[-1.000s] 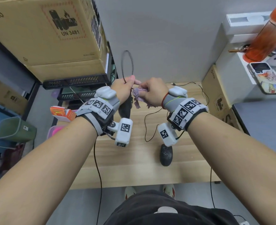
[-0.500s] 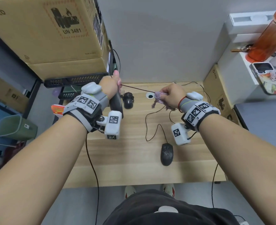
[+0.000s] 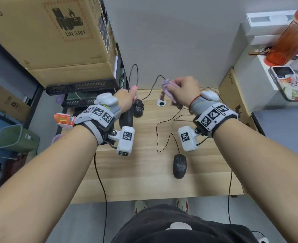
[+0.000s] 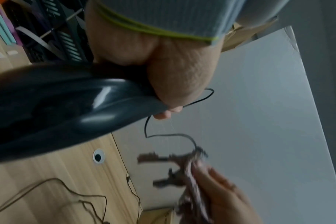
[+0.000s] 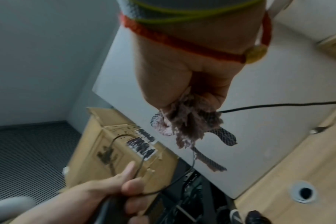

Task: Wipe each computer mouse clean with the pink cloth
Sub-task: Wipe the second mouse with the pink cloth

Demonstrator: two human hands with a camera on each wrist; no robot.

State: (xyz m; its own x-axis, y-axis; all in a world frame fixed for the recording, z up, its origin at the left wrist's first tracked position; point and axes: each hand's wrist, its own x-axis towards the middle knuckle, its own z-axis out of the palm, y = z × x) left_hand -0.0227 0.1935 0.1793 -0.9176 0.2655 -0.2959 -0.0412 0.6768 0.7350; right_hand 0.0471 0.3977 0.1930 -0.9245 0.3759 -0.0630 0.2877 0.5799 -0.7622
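My left hand grips a black wired mouse held up above the wooden table; the left wrist view shows its glossy body under my palm. Its cable loops up and across to the pink cloth. My right hand grips that cloth, bunched around the cable; frayed cloth ends hang below the fist. Two more black mice lie on the table: a small one at the back and a dusty one near the front.
A large cardboard box sits on black racks at the left, with a green bin below. A cable hole is in the table's back edge. At right stand a cardboard box, an orange bottle and a phone.
The hands were together a second ago. My right hand then slid the cloth rightward along the cable, and it now sits higher, with the cable slack and looped. My left hand drifted left.
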